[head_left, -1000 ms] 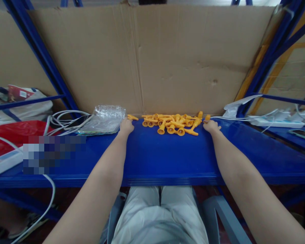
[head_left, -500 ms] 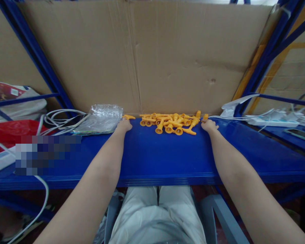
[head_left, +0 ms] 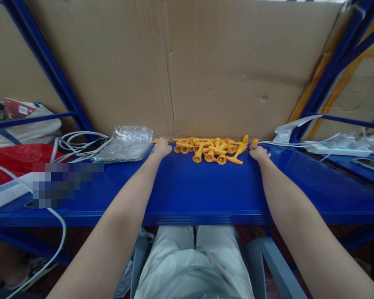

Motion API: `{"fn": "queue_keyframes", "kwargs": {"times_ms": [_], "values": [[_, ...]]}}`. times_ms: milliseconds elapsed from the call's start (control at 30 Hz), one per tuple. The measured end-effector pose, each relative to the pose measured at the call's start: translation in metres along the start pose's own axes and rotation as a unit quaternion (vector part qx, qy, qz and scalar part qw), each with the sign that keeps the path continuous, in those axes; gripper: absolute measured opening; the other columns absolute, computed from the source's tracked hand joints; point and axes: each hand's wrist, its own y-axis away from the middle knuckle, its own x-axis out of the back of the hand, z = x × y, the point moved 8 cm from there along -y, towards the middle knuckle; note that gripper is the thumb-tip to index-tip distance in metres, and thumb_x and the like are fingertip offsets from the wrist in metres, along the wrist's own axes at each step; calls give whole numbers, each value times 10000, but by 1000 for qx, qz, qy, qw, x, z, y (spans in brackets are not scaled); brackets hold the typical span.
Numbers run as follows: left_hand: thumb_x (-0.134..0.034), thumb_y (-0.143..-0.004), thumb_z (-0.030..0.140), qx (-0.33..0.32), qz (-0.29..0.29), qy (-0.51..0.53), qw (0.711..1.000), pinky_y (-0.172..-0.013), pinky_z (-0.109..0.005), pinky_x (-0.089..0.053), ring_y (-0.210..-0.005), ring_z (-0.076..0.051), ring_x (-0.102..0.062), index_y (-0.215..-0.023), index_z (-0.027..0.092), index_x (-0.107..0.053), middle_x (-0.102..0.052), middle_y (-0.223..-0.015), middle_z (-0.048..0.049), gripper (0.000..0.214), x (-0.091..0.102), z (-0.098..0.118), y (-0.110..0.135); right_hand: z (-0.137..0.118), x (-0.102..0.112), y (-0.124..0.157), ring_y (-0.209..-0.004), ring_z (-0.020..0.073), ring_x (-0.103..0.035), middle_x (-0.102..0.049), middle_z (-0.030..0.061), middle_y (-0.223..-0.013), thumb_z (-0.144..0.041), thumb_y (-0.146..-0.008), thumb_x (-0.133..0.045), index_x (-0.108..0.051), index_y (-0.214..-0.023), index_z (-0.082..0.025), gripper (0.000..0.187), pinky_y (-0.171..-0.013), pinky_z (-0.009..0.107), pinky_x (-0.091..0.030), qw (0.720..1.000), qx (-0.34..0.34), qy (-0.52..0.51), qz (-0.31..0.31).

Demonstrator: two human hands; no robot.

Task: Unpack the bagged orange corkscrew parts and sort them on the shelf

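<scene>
A heap of several small orange plastic pieces [head_left: 215, 150] lies at the back of the blue shelf [head_left: 199, 187], against the cardboard wall. My left hand [head_left: 162, 147] rests on the shelf at the heap's left end. Its fingers are loosely curved over one stray orange piece [head_left: 156, 140], whose tip shows beside the hand. My right hand [head_left: 259, 153] lies on the shelf at the heap's right end, thumb out, fingertips touching a single orange piece [head_left: 254, 143]. Neither hand lifts anything.
A crumpled clear plastic bag [head_left: 126, 142] and coiled white cables [head_left: 76, 143] lie left of my left hand. A red bag [head_left: 12, 160] sits further left. A white power strip [head_left: 330, 148] with cables lies to the right. Blue rack posts [head_left: 50, 66] flank the cardboard [head_left: 187, 70].
My left hand slid right along the shelf, over the stray orange piece and up to the heap's edge. My right hand stayed at the right end.
</scene>
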Motion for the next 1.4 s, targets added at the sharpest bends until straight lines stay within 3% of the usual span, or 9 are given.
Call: {"fn": "queue_keyframes", "kwargs": {"times_ms": [100,367,533,633,867,1067,1200,1300,1400], "values": [[-494,-793,29,-28,13,21,999,-1154,-270,-414,-1282,-229,-599,-1172,115,-754,-692,-1286,-123,468,0,13,7,1,-2,-3,-1292,363,-524,-646,149,-1274,-328,-876,-568,-691,-1282,-287,426,-1108,649,-327,1000,5,-2,10],[-525,-788,58,-69,9,27,997,-1141,-314,-448,-1211,-236,-646,-1049,178,-788,-732,-1199,-82,390,-7,19,14,10,-3,-25,-1303,396,-490,-632,174,-1254,-380,-837,-606,-681,-1262,-261,448,-1063,683,-346,998,-6,-44,47],[-499,-799,52,-91,8,21,996,-1153,-313,-435,-1208,-222,-646,-1072,129,-773,-723,-1217,-107,395,-8,22,14,11,-8,-39,-1323,410,-466,-606,190,-1305,-362,-831,-607,-672,-1260,-249,449,-1054,694,-329,999,-12,-37,31],[-487,-793,51,-96,14,25,995,-1156,-333,-436,-1201,-218,-648,-1077,145,-774,-730,-1205,-99,415,-8,19,13,4,-9,-41,-1323,412,-467,-608,194,-1305,-425,-834,-606,-645,-1292,-237,498,-1045,688,-341,998,19,-44,39],[-480,-784,61,-86,5,16,996,-1138,-309,-449,-1195,-213,-651,-1061,161,-785,-742,-1188,-90,424,-11,11,12,-12,-14,-46,-1295,385,-518,-644,147,-1292,-411,-828,-630,-656,-1279,-273,473,-1065,662,-358,999,50,-11,-2],[-492,-777,56,-97,20,19,995,-1112,-316,-475,-1161,-212,-667,-1024,174,-788,-748,-1167,-77,403,-12,11,10,-14,-12,-44,-1238,356,-592,-674,139,-1277,-317,-828,-650,-708,-1237,-269,415,-1043,579,-441,999,46,-3,-1],[-506,-765,50,-107,32,45,993,-1093,-335,-494,-1113,-228,-685,-960,162,-792,-754,-1126,-97,364,-13,9,8,-18,3,-34,-1242,342,-602,-658,176,-1319,-229,-885,-541,-726,-1215,-198,379,-1008,475,-480,997,57,-21,47],[-513,-759,46,-109,44,59,991,-1082,-342,-505,-1108,-234,-687,-923,178,-792,-757,-1107,-88,349,-11,7,7,-29,16,-27,-1191,325,-633,-689,198,-1244,-253,-921,-501,-751,-1106,-155,326,-962,409,-494,992,83,-30,85],[-513,-759,42,-110,49,64,991,-1081,-346,-507,-1107,-231,-687,-915,184,-790,-758,-1098,-81,349,-10,8,8,-41,14,-24,-1097,302,-679,-742,167,-1082,-320,-895,-597,-758,-935,-175,220,-896,362,-518,994,97,-26,46]]}}
